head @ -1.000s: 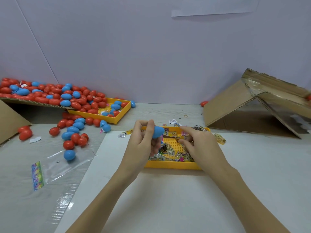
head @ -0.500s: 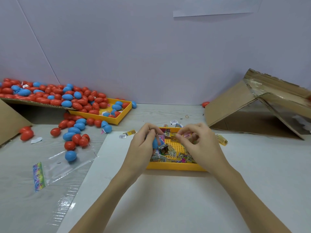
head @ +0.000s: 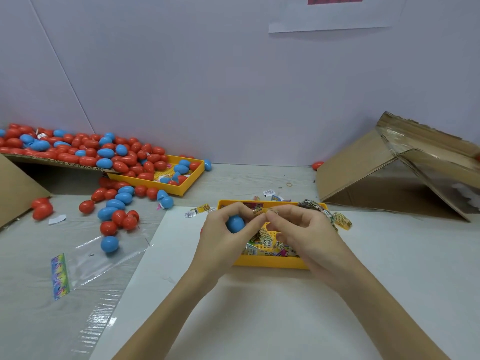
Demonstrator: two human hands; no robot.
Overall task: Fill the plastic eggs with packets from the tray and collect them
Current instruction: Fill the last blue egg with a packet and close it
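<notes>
Your left hand (head: 223,237) is curling its fingers around a blue egg (head: 235,223) above the yellow tray (head: 272,263) of packets, near centre. Your right hand (head: 304,235) is pinching a small packet (head: 260,212) just right of that egg.

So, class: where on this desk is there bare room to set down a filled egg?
Bare: the white sheet between the arms, below the packet tray, and its right side below the cardboard box. Crowded: the left, with loose eggs, the egg tray and a plastic bag.
</notes>
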